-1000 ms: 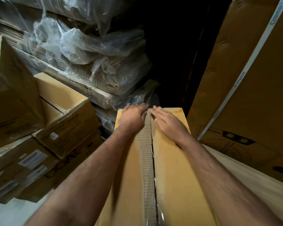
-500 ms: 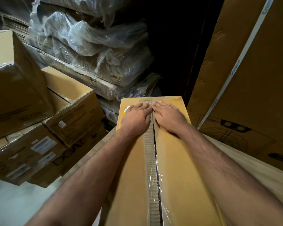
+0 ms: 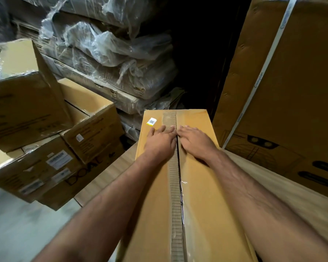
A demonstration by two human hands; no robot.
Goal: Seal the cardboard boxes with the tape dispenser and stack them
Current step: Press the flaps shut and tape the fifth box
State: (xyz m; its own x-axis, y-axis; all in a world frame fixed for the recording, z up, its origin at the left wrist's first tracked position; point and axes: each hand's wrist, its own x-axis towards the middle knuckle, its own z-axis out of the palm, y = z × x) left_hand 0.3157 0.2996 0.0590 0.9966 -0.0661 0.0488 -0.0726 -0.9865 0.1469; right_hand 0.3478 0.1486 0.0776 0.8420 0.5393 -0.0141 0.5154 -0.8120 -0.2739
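hands flat, left hand (image 3: 160,141) and right hand (image 3: 196,141) pressing glossy taped seam (image 3: 176,186), long cardboard box (image 3: 206,205)

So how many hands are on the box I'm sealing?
2. The left hand and right hand lie flat near the far end of the box, either side of its centre seam.

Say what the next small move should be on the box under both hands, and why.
Probably slide both palms on toward the near end along the seam. The left hand and right hand lie flat on either side of the centre seam of the cardboard box, and the clear tape nearer the camera looks wrinkled, so it likely needs pressing down.
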